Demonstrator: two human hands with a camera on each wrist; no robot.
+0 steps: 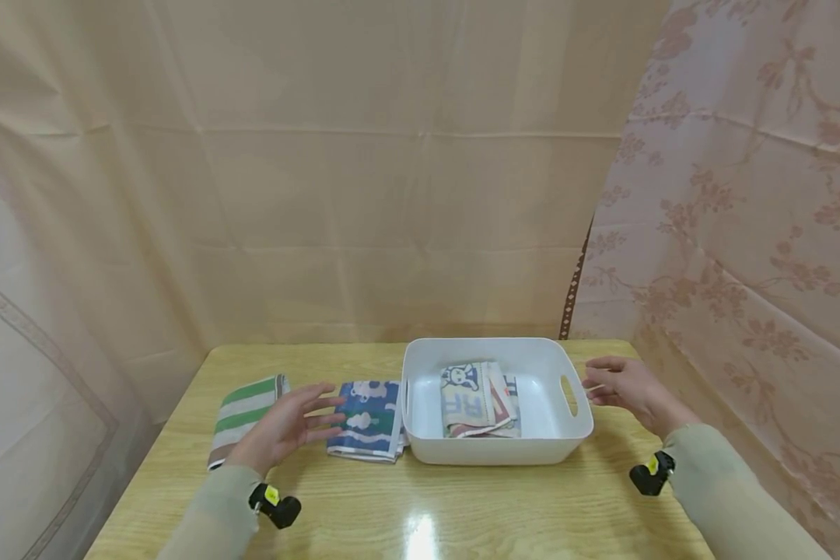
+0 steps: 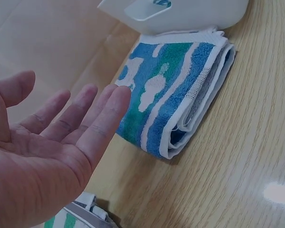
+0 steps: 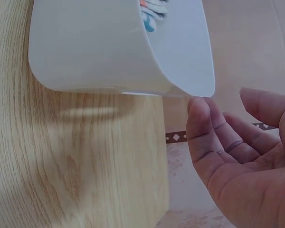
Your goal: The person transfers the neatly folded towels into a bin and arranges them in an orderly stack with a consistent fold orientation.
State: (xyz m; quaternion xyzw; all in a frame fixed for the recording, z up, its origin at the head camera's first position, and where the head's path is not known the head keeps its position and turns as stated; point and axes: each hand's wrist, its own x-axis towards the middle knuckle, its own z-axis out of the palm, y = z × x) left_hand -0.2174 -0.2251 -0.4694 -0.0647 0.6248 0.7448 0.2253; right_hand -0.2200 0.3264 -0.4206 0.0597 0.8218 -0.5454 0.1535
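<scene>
A white plastic bin (image 1: 497, 452) with handle holes stands on the table, holding folded patterned towels (image 1: 477, 397). Left of it, against its side, lies a folded blue and green towel (image 1: 365, 420), its layered edge showing in the left wrist view. Farther left is a folded towel with green and white stripes (image 1: 248, 411), partly hidden by my left hand (image 1: 290, 426). That hand hovers between the two towels, fingers extended and holding nothing. My right hand (image 1: 633, 389) is beside the bin's right end, fingers loosely bent; whether its fingertips touch the rim I cannot tell.
The wooden table (image 1: 406, 505) reaches back to a beige curtain (image 1: 378, 194). A pink floral curtain (image 1: 756, 233) hangs on the right, and pale cloth (image 1: 35, 327) on the left. Each wrist wears a small black camera.
</scene>
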